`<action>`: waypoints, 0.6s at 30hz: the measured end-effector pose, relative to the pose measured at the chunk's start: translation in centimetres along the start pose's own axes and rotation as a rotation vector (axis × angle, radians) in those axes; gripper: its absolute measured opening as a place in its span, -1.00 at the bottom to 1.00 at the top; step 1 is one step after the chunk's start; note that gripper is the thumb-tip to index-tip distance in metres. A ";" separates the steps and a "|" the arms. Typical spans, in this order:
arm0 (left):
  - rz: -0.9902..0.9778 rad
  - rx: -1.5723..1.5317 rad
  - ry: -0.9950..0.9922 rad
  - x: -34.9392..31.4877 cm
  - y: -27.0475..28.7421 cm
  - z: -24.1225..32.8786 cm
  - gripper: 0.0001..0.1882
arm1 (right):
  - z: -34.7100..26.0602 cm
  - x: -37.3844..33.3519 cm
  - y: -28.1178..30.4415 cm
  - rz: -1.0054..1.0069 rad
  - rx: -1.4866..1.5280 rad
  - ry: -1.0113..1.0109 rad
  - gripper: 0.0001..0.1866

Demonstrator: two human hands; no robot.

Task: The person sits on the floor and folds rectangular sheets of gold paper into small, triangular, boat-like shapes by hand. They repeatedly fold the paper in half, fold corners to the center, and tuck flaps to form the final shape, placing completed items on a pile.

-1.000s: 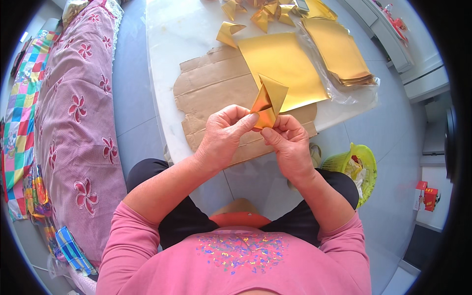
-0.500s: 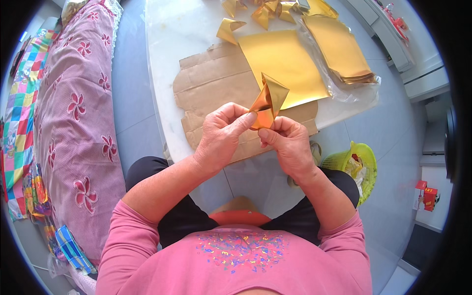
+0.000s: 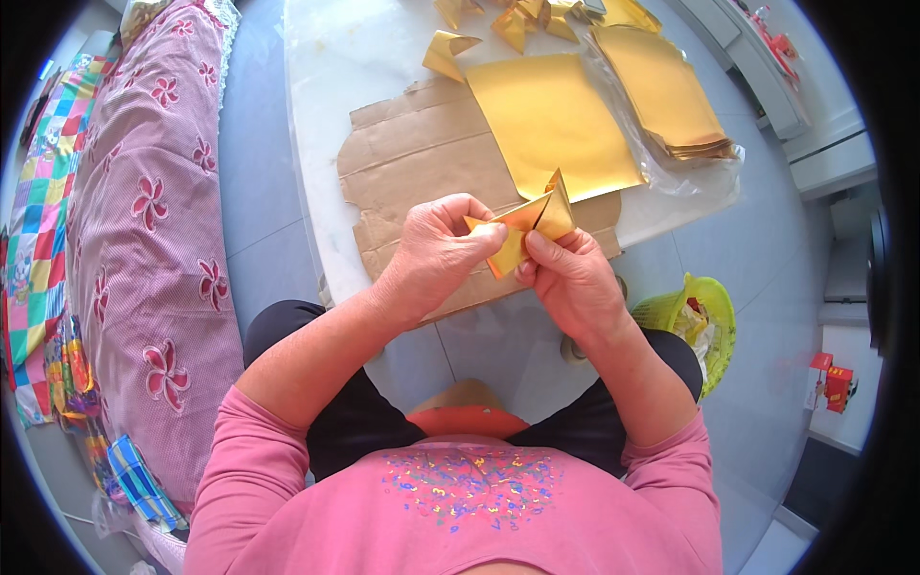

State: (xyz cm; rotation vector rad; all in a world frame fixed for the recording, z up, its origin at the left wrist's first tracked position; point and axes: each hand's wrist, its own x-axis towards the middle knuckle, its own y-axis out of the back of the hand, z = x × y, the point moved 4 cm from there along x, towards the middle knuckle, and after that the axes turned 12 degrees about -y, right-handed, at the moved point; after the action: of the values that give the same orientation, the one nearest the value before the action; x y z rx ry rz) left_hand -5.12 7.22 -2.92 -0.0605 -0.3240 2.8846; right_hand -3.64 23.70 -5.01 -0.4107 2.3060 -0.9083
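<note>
Between my two hands is a folded piece of gold paper (image 3: 515, 251), tilted with a pointed tip up to the right. My left hand (image 3: 443, 246) pinches its left side between thumb and fingers. On its right side my right hand (image 3: 573, 275) grips it, the thumb pressed on the front. The paper is held above the near edge of a flattened brown cardboard sheet (image 3: 422, 158). Just beyond lies a flat gold paper sheet (image 3: 556, 125), partly over the cardboard. My fingers hide parts of the folds.
A stack of gold paper (image 3: 661, 91) in clear plastic lies right on the white table (image 3: 321, 115). Several folded gold pieces (image 3: 515, 29) sit at the far edge. A green basket (image 3: 714, 316) stands on the floor at right. A pink flowered cover (image 3: 158, 249) spreads at left.
The folded gold paper has been turned: its tip now leans further right and its lower part swings to the left. My right hand has moved slightly up and right along it.
</note>
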 end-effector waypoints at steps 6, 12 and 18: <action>-0.052 -0.193 0.005 0.1 -1.1 -0.9 -0.87 | 0.5 0.6 0.8 0.039 0.065 0.084 -0.90; -0.104 -0.170 0.038 -0.3 -1.8 -0.7 -0.77 | -0.2 0.3 0.3 0.092 0.066 0.145 -0.92; -0.129 -0.147 0.056 -0.6 -1.4 -1.1 -0.77 | -0.4 0.3 0.6 0.077 0.042 0.156 -0.92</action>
State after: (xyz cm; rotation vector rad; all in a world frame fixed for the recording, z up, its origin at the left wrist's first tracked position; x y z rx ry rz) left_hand -4.19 8.63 -3.62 -0.1402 -0.5088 2.7221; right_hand -4.17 24.20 -5.36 -0.2385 2.4209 -0.9795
